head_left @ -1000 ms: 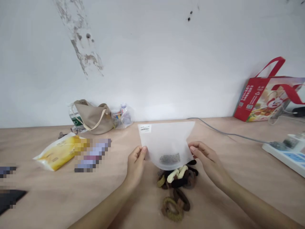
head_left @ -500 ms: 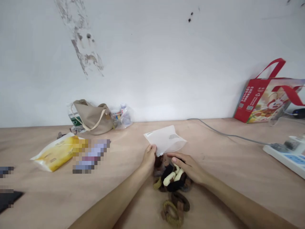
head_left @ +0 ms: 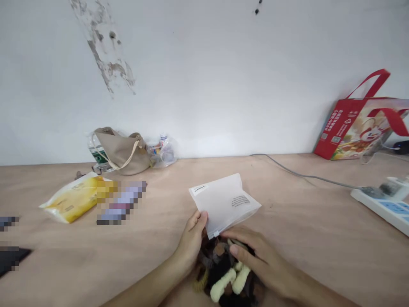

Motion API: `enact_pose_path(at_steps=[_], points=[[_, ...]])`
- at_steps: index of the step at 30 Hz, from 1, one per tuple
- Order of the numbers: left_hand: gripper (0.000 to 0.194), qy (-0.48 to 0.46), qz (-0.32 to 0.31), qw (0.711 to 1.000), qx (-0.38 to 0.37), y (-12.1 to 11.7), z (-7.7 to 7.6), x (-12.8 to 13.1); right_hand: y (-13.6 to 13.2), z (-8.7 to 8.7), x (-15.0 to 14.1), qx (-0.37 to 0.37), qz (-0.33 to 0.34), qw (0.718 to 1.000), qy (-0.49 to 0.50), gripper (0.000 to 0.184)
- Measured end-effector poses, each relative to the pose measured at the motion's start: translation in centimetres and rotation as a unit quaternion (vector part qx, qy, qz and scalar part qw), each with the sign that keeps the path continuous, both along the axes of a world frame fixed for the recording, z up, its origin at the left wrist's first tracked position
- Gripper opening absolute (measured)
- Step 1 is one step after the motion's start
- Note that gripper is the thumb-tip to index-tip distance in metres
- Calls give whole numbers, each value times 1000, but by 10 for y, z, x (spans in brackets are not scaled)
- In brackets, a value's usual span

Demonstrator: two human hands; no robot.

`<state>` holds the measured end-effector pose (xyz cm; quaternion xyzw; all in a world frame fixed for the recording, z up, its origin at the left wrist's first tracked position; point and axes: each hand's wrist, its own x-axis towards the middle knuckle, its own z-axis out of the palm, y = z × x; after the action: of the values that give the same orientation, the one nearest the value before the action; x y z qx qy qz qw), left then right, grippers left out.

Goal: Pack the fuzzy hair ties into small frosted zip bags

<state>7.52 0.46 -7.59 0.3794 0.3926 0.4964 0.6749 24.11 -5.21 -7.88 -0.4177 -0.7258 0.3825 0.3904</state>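
A white frosted zip bag with small dark print lies in front of me, its slider end turned toward me. My left hand pinches the bag's left edge between thumb and fingers. Just below the bag is a heap of fabric hair ties in black, brown, grey, olive and cream. My right hand rests over the right side of the heap, its fingers stretched toward the slider edge and its thumb apart from them. A greyish tie shows in the gap beside the thumb. The heap's lower part is cut off by the frame.
On the left lie a yellow-and-white pack and a blurred-out purple item. A beige bag and a clear plastic bag stand by the wall. A red carrier bag, a grey cable and a power strip are right.
Both hands, the zip bag and the heap of hair ties sit closer to me. The loose brown and olive ties in front of the heap no longer show as separate.
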Motion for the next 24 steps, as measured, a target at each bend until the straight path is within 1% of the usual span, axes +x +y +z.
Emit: enact_pose_path(at_steps=[3, 5, 6, 8, 10, 11, 13, 15, 17, 19, 21, 22, 23, 24], points=[[36, -19, 4, 1000, -24, -9, 1, -2, -10, -3, -2, 10, -7, 1000, 5, 33], [29, -29, 25, 998, -42, -9, 3, -3, -11, -6, -1, 32, -33, 999, 16, 29], [24, -29, 43, 997, -55, -8, 4, -4, -9, -9, 1, 45, -59, 997, 16, 27], [15, -18, 84, 993, -78, -3, 8, -6, -3, -14, 7, 84, -134, 987, -4, 24], [14, -5, 105, 990, -94, 3, 13, -8, 6, -19, 14, 136, -211, 967, -38, 21], [16, 2, 100, 990, -98, 6, 15, -10, 10, -21, 18, 160, -235, 957, -54, 20], [18, 15, 70, 992, -103, 9, 18, -12, 17, -24, 23, 189, -258, 944, -76, 20], [17, 28, 36, 993, -109, 12, 19, -15, 23, -26, 26, 195, -259, 943, -80, 24], [15, 45, 24, 993, -105, 13, 16, -18, 26, -27, 28, 186, -251, 947, -71, 29], [13, 81, 51, 993, -62, 14, 13, -20, 27, -27, 29, 175, -243, 952, -62, 32], [19, 131, 105, 985, 42, 13, 12, -21, 27, -26, 30, 171, -243, 953, -59, 33], [22, 156, 131, 973, 111, 12, 11, -22, 26, -25, 29, 174, -248, 951, -58, 33], [23, 182, 148, 955, 183, 10, 11, -23, 25, -24, 29, 179, -254, 949, -59, 33], [23, 210, 158, 931, 255, 8, 11, -23, 24, -23, 28, 185, -260, 946, -60, 34]])
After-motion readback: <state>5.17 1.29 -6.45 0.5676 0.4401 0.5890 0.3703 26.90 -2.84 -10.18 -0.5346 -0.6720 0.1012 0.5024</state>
